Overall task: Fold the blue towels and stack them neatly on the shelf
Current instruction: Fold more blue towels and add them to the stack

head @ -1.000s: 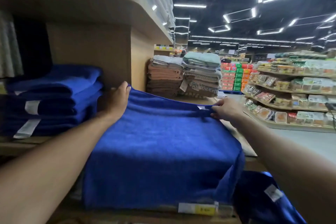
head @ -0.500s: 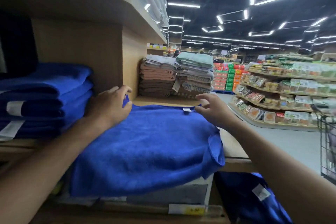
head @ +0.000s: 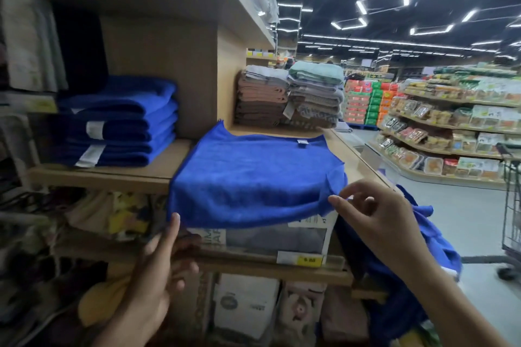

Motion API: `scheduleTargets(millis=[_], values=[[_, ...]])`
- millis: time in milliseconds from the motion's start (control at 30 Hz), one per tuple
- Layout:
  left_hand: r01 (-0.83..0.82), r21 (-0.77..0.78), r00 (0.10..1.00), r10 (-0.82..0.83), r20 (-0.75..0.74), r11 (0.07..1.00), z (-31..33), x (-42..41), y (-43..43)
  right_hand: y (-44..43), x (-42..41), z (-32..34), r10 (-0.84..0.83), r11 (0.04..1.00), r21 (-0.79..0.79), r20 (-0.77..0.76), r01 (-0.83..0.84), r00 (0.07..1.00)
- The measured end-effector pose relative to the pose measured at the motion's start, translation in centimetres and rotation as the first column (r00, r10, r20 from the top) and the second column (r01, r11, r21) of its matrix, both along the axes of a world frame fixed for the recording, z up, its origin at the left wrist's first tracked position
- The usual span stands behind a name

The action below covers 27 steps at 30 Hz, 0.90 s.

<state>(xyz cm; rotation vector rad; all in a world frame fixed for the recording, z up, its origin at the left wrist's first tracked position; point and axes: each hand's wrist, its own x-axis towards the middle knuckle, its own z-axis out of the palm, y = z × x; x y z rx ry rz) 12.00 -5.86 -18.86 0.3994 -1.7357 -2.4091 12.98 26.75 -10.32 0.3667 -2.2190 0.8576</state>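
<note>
A blue towel (head: 253, 180) lies spread over the wooden shelf (head: 118, 175), its near edge drooping over a boxed item. My left hand (head: 158, 270) is below the near left corner, with a straight index finger touching the hem and holding nothing. My right hand (head: 375, 220) is at the near right corner, fingers loosely spread, one fingertip touching the edge. A stack of folded blue towels (head: 121, 124) sits on the shelf to the left. More loose blue towels (head: 423, 267) hang low at the right, behind my right arm.
Brown and grey towel stacks (head: 287, 98) stand behind the spread towel. A boxed item (head: 276, 239) and a yellow price tag (head: 310, 260) sit under its near edge. A shopping cart (head: 510, 205) is at the far right. An upper shelf overhangs above.
Both hands have left the towel's far edge and come back to its near corners. The towel now lies flat. The view has pulled back and dropped.
</note>
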Motion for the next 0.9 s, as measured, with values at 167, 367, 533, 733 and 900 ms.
scheduleTargets(millis=[167,367,533,733,900], values=[[-0.088,0.027,0.993,0.089,-0.071,0.996,1.1,-0.8,-1.2,-0.3,-0.3,-0.9,0.038,0.997,-0.075,0.06,-0.033,0.997],[-0.153,-0.05,0.981,0.146,-0.125,0.987,0.9,-0.6,-3.2,3.8,2.2,-2.3,-0.004,0.954,-0.298,0.041,0.016,0.999],[-0.089,-0.257,0.989,0.055,-0.136,0.962,0.1,-0.9,-4.6,4.6,4.0,-5.0,0.107,0.976,-0.216,0.424,-0.014,0.899],[-0.392,-0.643,0.851,-0.006,-0.525,0.658,1.8,-0.9,-5.5,4.3,3.6,-2.3,-0.124,0.982,-0.106,0.252,0.155,0.96],[-0.47,-0.779,0.748,-0.282,-0.601,0.415,9.3,-6.1,-2.0,2.0,-2.3,3.2,-0.08,0.997,0.042,0.262,0.072,0.962]])
